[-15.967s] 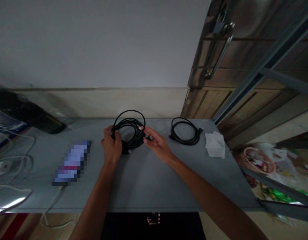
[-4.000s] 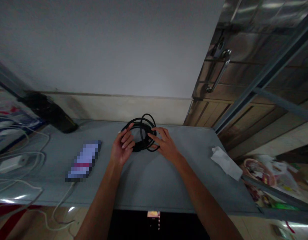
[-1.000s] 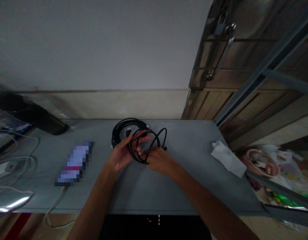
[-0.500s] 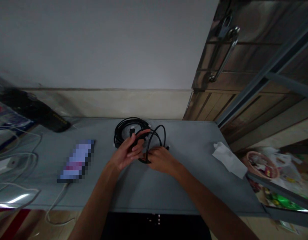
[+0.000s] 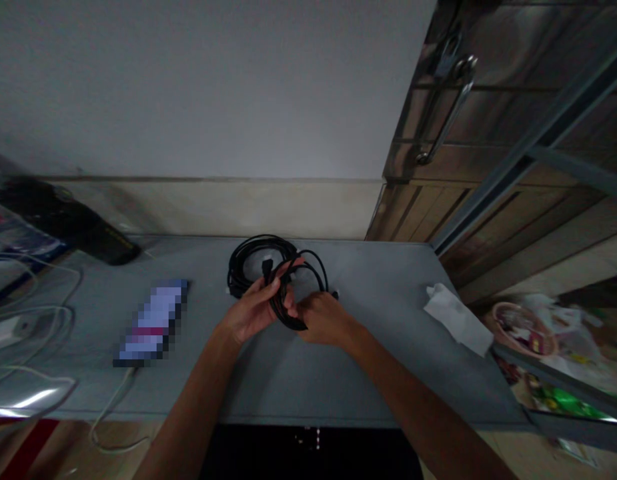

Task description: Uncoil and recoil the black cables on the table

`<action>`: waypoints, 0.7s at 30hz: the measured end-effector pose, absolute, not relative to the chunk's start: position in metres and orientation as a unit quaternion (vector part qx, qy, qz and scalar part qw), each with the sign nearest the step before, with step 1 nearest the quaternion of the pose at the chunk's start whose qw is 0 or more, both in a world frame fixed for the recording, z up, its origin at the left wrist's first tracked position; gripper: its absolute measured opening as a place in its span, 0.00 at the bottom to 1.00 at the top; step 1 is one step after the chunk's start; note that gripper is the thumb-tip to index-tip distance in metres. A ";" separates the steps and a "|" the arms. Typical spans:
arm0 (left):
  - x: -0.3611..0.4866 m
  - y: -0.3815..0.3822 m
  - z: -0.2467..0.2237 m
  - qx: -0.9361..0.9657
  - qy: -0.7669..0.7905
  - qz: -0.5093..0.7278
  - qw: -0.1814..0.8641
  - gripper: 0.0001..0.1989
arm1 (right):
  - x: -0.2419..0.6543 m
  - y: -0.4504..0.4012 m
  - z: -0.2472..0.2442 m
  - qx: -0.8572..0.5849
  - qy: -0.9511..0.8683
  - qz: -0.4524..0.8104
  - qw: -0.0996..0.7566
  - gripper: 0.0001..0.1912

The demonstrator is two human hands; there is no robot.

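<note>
A coiled black cable [image 5: 288,321] is held between both hands above the grey table. My left hand [image 5: 255,308] is closed round the left side of the coil, its thumb on top and a black plug [image 5: 267,267] sticking up beside it. My right hand [image 5: 322,319] is closed on the coil's lower right side, with its fingertips partly hidden. Behind them, a larger black cable coil [image 5: 243,257] lies on the table near the wall. A cable end rests just beyond my right hand.
On the grey table [image 5: 378,387], a phone [image 5: 153,320] with a white cable lies left, near a black cylindrical object [image 5: 105,241] and a white power strip [image 5: 8,332]. Crumpled white paper [image 5: 458,320] lies right. A pink basket [image 5: 523,329] stands beyond the right edge.
The loose loop standing up between my hands has come down into the held coil, which now looks fuller and rounder. The plug shows more clearly above my left hand.
</note>
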State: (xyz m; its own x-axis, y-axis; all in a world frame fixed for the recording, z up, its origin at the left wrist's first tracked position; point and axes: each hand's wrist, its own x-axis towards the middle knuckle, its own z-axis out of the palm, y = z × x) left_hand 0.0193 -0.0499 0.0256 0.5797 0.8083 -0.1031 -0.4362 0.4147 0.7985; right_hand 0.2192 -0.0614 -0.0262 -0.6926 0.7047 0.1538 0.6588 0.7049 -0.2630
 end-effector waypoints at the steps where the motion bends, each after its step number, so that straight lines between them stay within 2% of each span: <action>1: 0.020 -0.050 0.027 0.372 0.238 0.389 0.808 0.32 | 0.219 -0.061 -0.026 -0.369 -0.918 0.087 0.120 0.07; 6: 0.022 -0.047 0.028 0.343 0.250 0.418 0.804 0.23 | 0.221 -0.058 -0.033 -0.343 -0.923 0.038 0.172 0.07; 10: 0.018 -0.040 0.025 0.352 0.286 0.464 0.761 0.11 | 0.224 -0.050 -0.037 -0.349 -0.900 -0.036 0.260 0.15; 13: 0.016 -0.037 0.030 0.363 0.318 0.502 0.717 0.14 | 0.229 -0.046 -0.032 -0.347 -0.879 -0.072 0.318 0.13; 16: 0.017 -0.035 0.033 0.385 0.350 0.551 0.653 0.12 | 0.232 -0.046 -0.025 -0.366 -0.865 -0.057 0.339 0.08; 21: 0.015 -0.025 0.017 0.469 0.452 0.601 0.462 0.17 | 0.231 -0.051 -0.018 -0.443 -0.815 0.015 0.373 0.12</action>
State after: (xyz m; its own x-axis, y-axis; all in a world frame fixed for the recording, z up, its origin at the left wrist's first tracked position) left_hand 0.0147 -0.0254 0.0171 -0.1325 0.9803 0.1464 -0.1307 -0.1637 0.9778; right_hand 0.2305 -0.0510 -0.0184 -0.3278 0.7334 0.5955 0.7117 0.6063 -0.3549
